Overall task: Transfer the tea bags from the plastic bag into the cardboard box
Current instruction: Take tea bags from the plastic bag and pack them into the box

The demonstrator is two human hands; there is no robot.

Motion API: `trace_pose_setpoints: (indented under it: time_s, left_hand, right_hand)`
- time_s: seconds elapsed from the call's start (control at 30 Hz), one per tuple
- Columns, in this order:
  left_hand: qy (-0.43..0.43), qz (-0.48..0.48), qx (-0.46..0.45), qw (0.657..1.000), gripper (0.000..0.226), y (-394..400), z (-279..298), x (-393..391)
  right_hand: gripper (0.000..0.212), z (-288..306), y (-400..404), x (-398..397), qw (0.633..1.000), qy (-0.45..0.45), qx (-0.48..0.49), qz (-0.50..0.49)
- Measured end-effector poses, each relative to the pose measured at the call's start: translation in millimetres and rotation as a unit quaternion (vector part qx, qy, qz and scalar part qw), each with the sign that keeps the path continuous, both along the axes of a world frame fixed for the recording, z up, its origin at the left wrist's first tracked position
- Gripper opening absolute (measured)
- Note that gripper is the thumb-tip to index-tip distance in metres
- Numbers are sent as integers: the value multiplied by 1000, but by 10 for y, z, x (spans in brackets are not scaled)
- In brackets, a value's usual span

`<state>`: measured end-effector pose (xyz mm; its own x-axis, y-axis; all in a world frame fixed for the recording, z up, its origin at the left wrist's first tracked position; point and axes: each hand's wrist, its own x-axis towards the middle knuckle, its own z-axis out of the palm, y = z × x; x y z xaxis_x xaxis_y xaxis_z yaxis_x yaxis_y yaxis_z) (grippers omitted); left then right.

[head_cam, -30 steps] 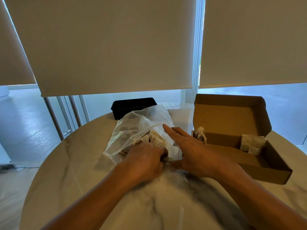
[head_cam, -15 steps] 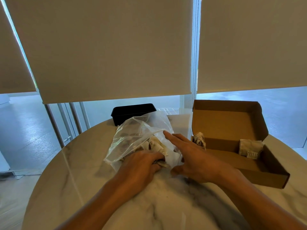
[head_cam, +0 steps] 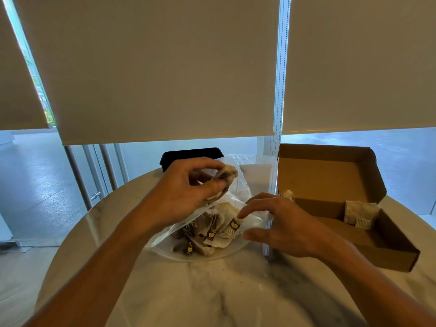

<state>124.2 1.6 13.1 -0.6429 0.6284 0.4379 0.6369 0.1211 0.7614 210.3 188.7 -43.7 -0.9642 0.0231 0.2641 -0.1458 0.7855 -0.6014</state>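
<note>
A clear plastic bag (head_cam: 243, 192) lies open on the marble table with several tea bags (head_cam: 212, 234) inside. My left hand (head_cam: 186, 194) is raised above the bag and pinches a tea bag (head_cam: 227, 173) between thumb and fingers. My right hand (head_cam: 280, 225) hovers at the bag's right edge with loosely curled fingers, holding nothing. The open cardboard box (head_cam: 391, 253) stands to the right; a tea bag (head_cam: 359, 212) lies inside it and another tea bag (head_cam: 286, 194) shows at its near-left corner.
A black tray (head_cam: 191, 154) stands behind the plastic bag at the far edge of the round marble table (head_cam: 212, 291). The box's lid (head_cam: 330, 171) stands upright at the back. Window blinds hang beyond the table.
My left hand has come out of the bag and risen with a tea bag pinched in it. My right hand has let go of the bag and moved slightly right.
</note>
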Motion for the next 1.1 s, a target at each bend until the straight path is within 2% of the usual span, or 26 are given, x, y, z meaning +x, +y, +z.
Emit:
trace_pose_setpoints:
  time_s: [0.1,0.27,0.33,0.4,0.5,0.57,0.63,0.73,0.87,1.0,1.1]
  left_hand:
    - [-34,-13,25,999,29,13,101,-33]
    - [-73,-57,71,993,35,43,215,-19]
    - [-78,-65,84,991,36,68,244,-11]
    - [-85,-75,97,989,37,100,260,4]
    - [-99,-86,112,985,37,142,255,18]
    - [-108,-84,124,983,39,145,239,-7]
    - [-127,-81,148,977,43,126,208,-67]
    - [-208,-86,219,950,34,93,101,-186]
    - [-311,-112,263,906,27,85,-86,-319]
    - [-337,-98,259,900,17,67,-217,-389]
    - [-360,-81,242,898,21,78,-296,-414]
  right_hand:
    - [20,28,-22,9,999,28,-28,-33]
    - [51,62,-157,17,995,61,-69,-46]
    - [54,53,-224,-4,993,69,-72,-57]
    - [45,38,-282,-27,993,76,-65,-60]
    - [20,8,-345,-53,992,110,-37,-47]
    - [8,16,-351,-52,989,132,-52,-43]
    - [7,58,-303,-35,984,134,-104,-48]
    - [12,156,-216,13,976,132,-170,-41]
    - [11,213,-161,45,971,133,-190,-56]
    - [13,258,-107,62,964,156,-191,-99]
    - [9,289,-46,70,950,173,-232,-114]
